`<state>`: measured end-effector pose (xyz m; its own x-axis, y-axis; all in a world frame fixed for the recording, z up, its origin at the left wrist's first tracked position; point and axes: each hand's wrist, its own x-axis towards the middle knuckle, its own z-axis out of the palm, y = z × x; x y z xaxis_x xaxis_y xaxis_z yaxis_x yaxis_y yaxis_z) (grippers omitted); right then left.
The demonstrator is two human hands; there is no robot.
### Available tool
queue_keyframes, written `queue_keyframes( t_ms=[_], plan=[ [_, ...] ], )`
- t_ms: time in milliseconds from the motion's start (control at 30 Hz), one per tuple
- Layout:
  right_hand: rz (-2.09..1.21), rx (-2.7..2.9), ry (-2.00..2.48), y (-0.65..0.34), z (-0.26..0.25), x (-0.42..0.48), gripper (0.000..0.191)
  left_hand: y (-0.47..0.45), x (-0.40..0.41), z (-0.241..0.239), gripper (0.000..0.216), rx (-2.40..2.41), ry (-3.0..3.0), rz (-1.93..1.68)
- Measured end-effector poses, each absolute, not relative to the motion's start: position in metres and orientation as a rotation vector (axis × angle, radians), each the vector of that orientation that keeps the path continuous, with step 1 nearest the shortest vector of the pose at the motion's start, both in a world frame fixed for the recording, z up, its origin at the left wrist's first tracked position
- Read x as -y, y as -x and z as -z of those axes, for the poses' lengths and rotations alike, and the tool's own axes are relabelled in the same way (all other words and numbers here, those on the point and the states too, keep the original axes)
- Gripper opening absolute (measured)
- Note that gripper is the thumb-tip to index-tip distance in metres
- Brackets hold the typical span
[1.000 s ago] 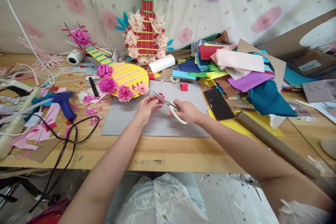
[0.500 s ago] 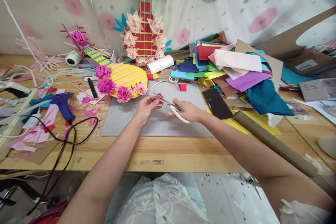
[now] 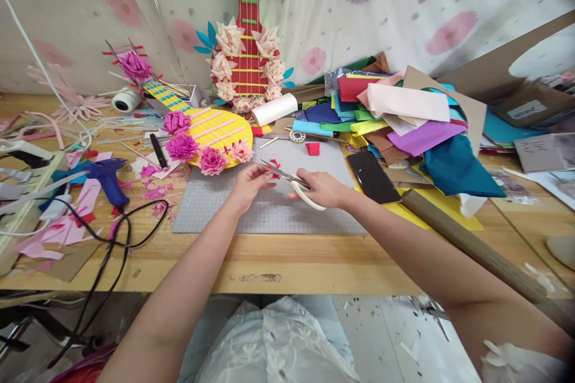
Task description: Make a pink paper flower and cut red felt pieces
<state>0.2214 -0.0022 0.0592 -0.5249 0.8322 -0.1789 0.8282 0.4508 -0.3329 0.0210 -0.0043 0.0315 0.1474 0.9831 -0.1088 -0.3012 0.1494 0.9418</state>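
Note:
Over the grey cutting mat (image 3: 215,209), my right hand (image 3: 321,188) is closed around the white handles of a pair of scissors (image 3: 308,196). The blades point left, at a small piece of red paper (image 3: 275,176) pinched in the fingertips of my left hand (image 3: 250,185). Whether the blades touch the paper I cannot make out. Beyond my hands, a folded red scrap (image 3: 312,149) and a thin stick (image 3: 268,142) lie on the mat. A yellow paper guitar (image 3: 224,131) with pink flowers rests at the mat's back left.
A blue glue gun (image 3: 108,179) with a looping black cable lies among pink scraps on the left. A black phone (image 3: 372,177), a cardboard tube (image 3: 467,245) and piled coloured paper (image 3: 404,105) are on the right. A red paper guitar (image 3: 250,66) stands at the back.
Both hands stay almost in place, with the scissors and red paper still held. The view has shifted very slightly.

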Motion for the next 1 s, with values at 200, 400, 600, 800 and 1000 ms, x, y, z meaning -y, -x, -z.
queue_keyframes(
  t_ms=[200,400,600,800,1000],
  plan=[
    [-0.569,2.676,1.554,-0.219,-0.058,0.001,0.048,-0.019,0.002,-0.029,0.027,-0.931,-0.942,-1.153],
    [-0.609,2.649,1.53,-0.22,-0.058,0.0,0.043,-0.015,0.001,-0.028,0.028,-0.937,-0.976,-1.113],
    [-0.754,2.535,1.46,-0.23,-0.055,-0.002,0.044,-0.013,0.001,-0.032,0.029,-0.988,-1.01,-1.058],
    [-0.879,2.594,1.446,-0.233,-0.057,-0.004,0.047,-0.016,0.001,-0.038,0.03,-1.018,-1.023,-1.034],
    [-0.766,2.684,1.465,-0.226,-0.062,-0.002,0.049,-0.016,0.001,-0.042,0.027,-0.98,-1.041,-1.026]
  ],
)
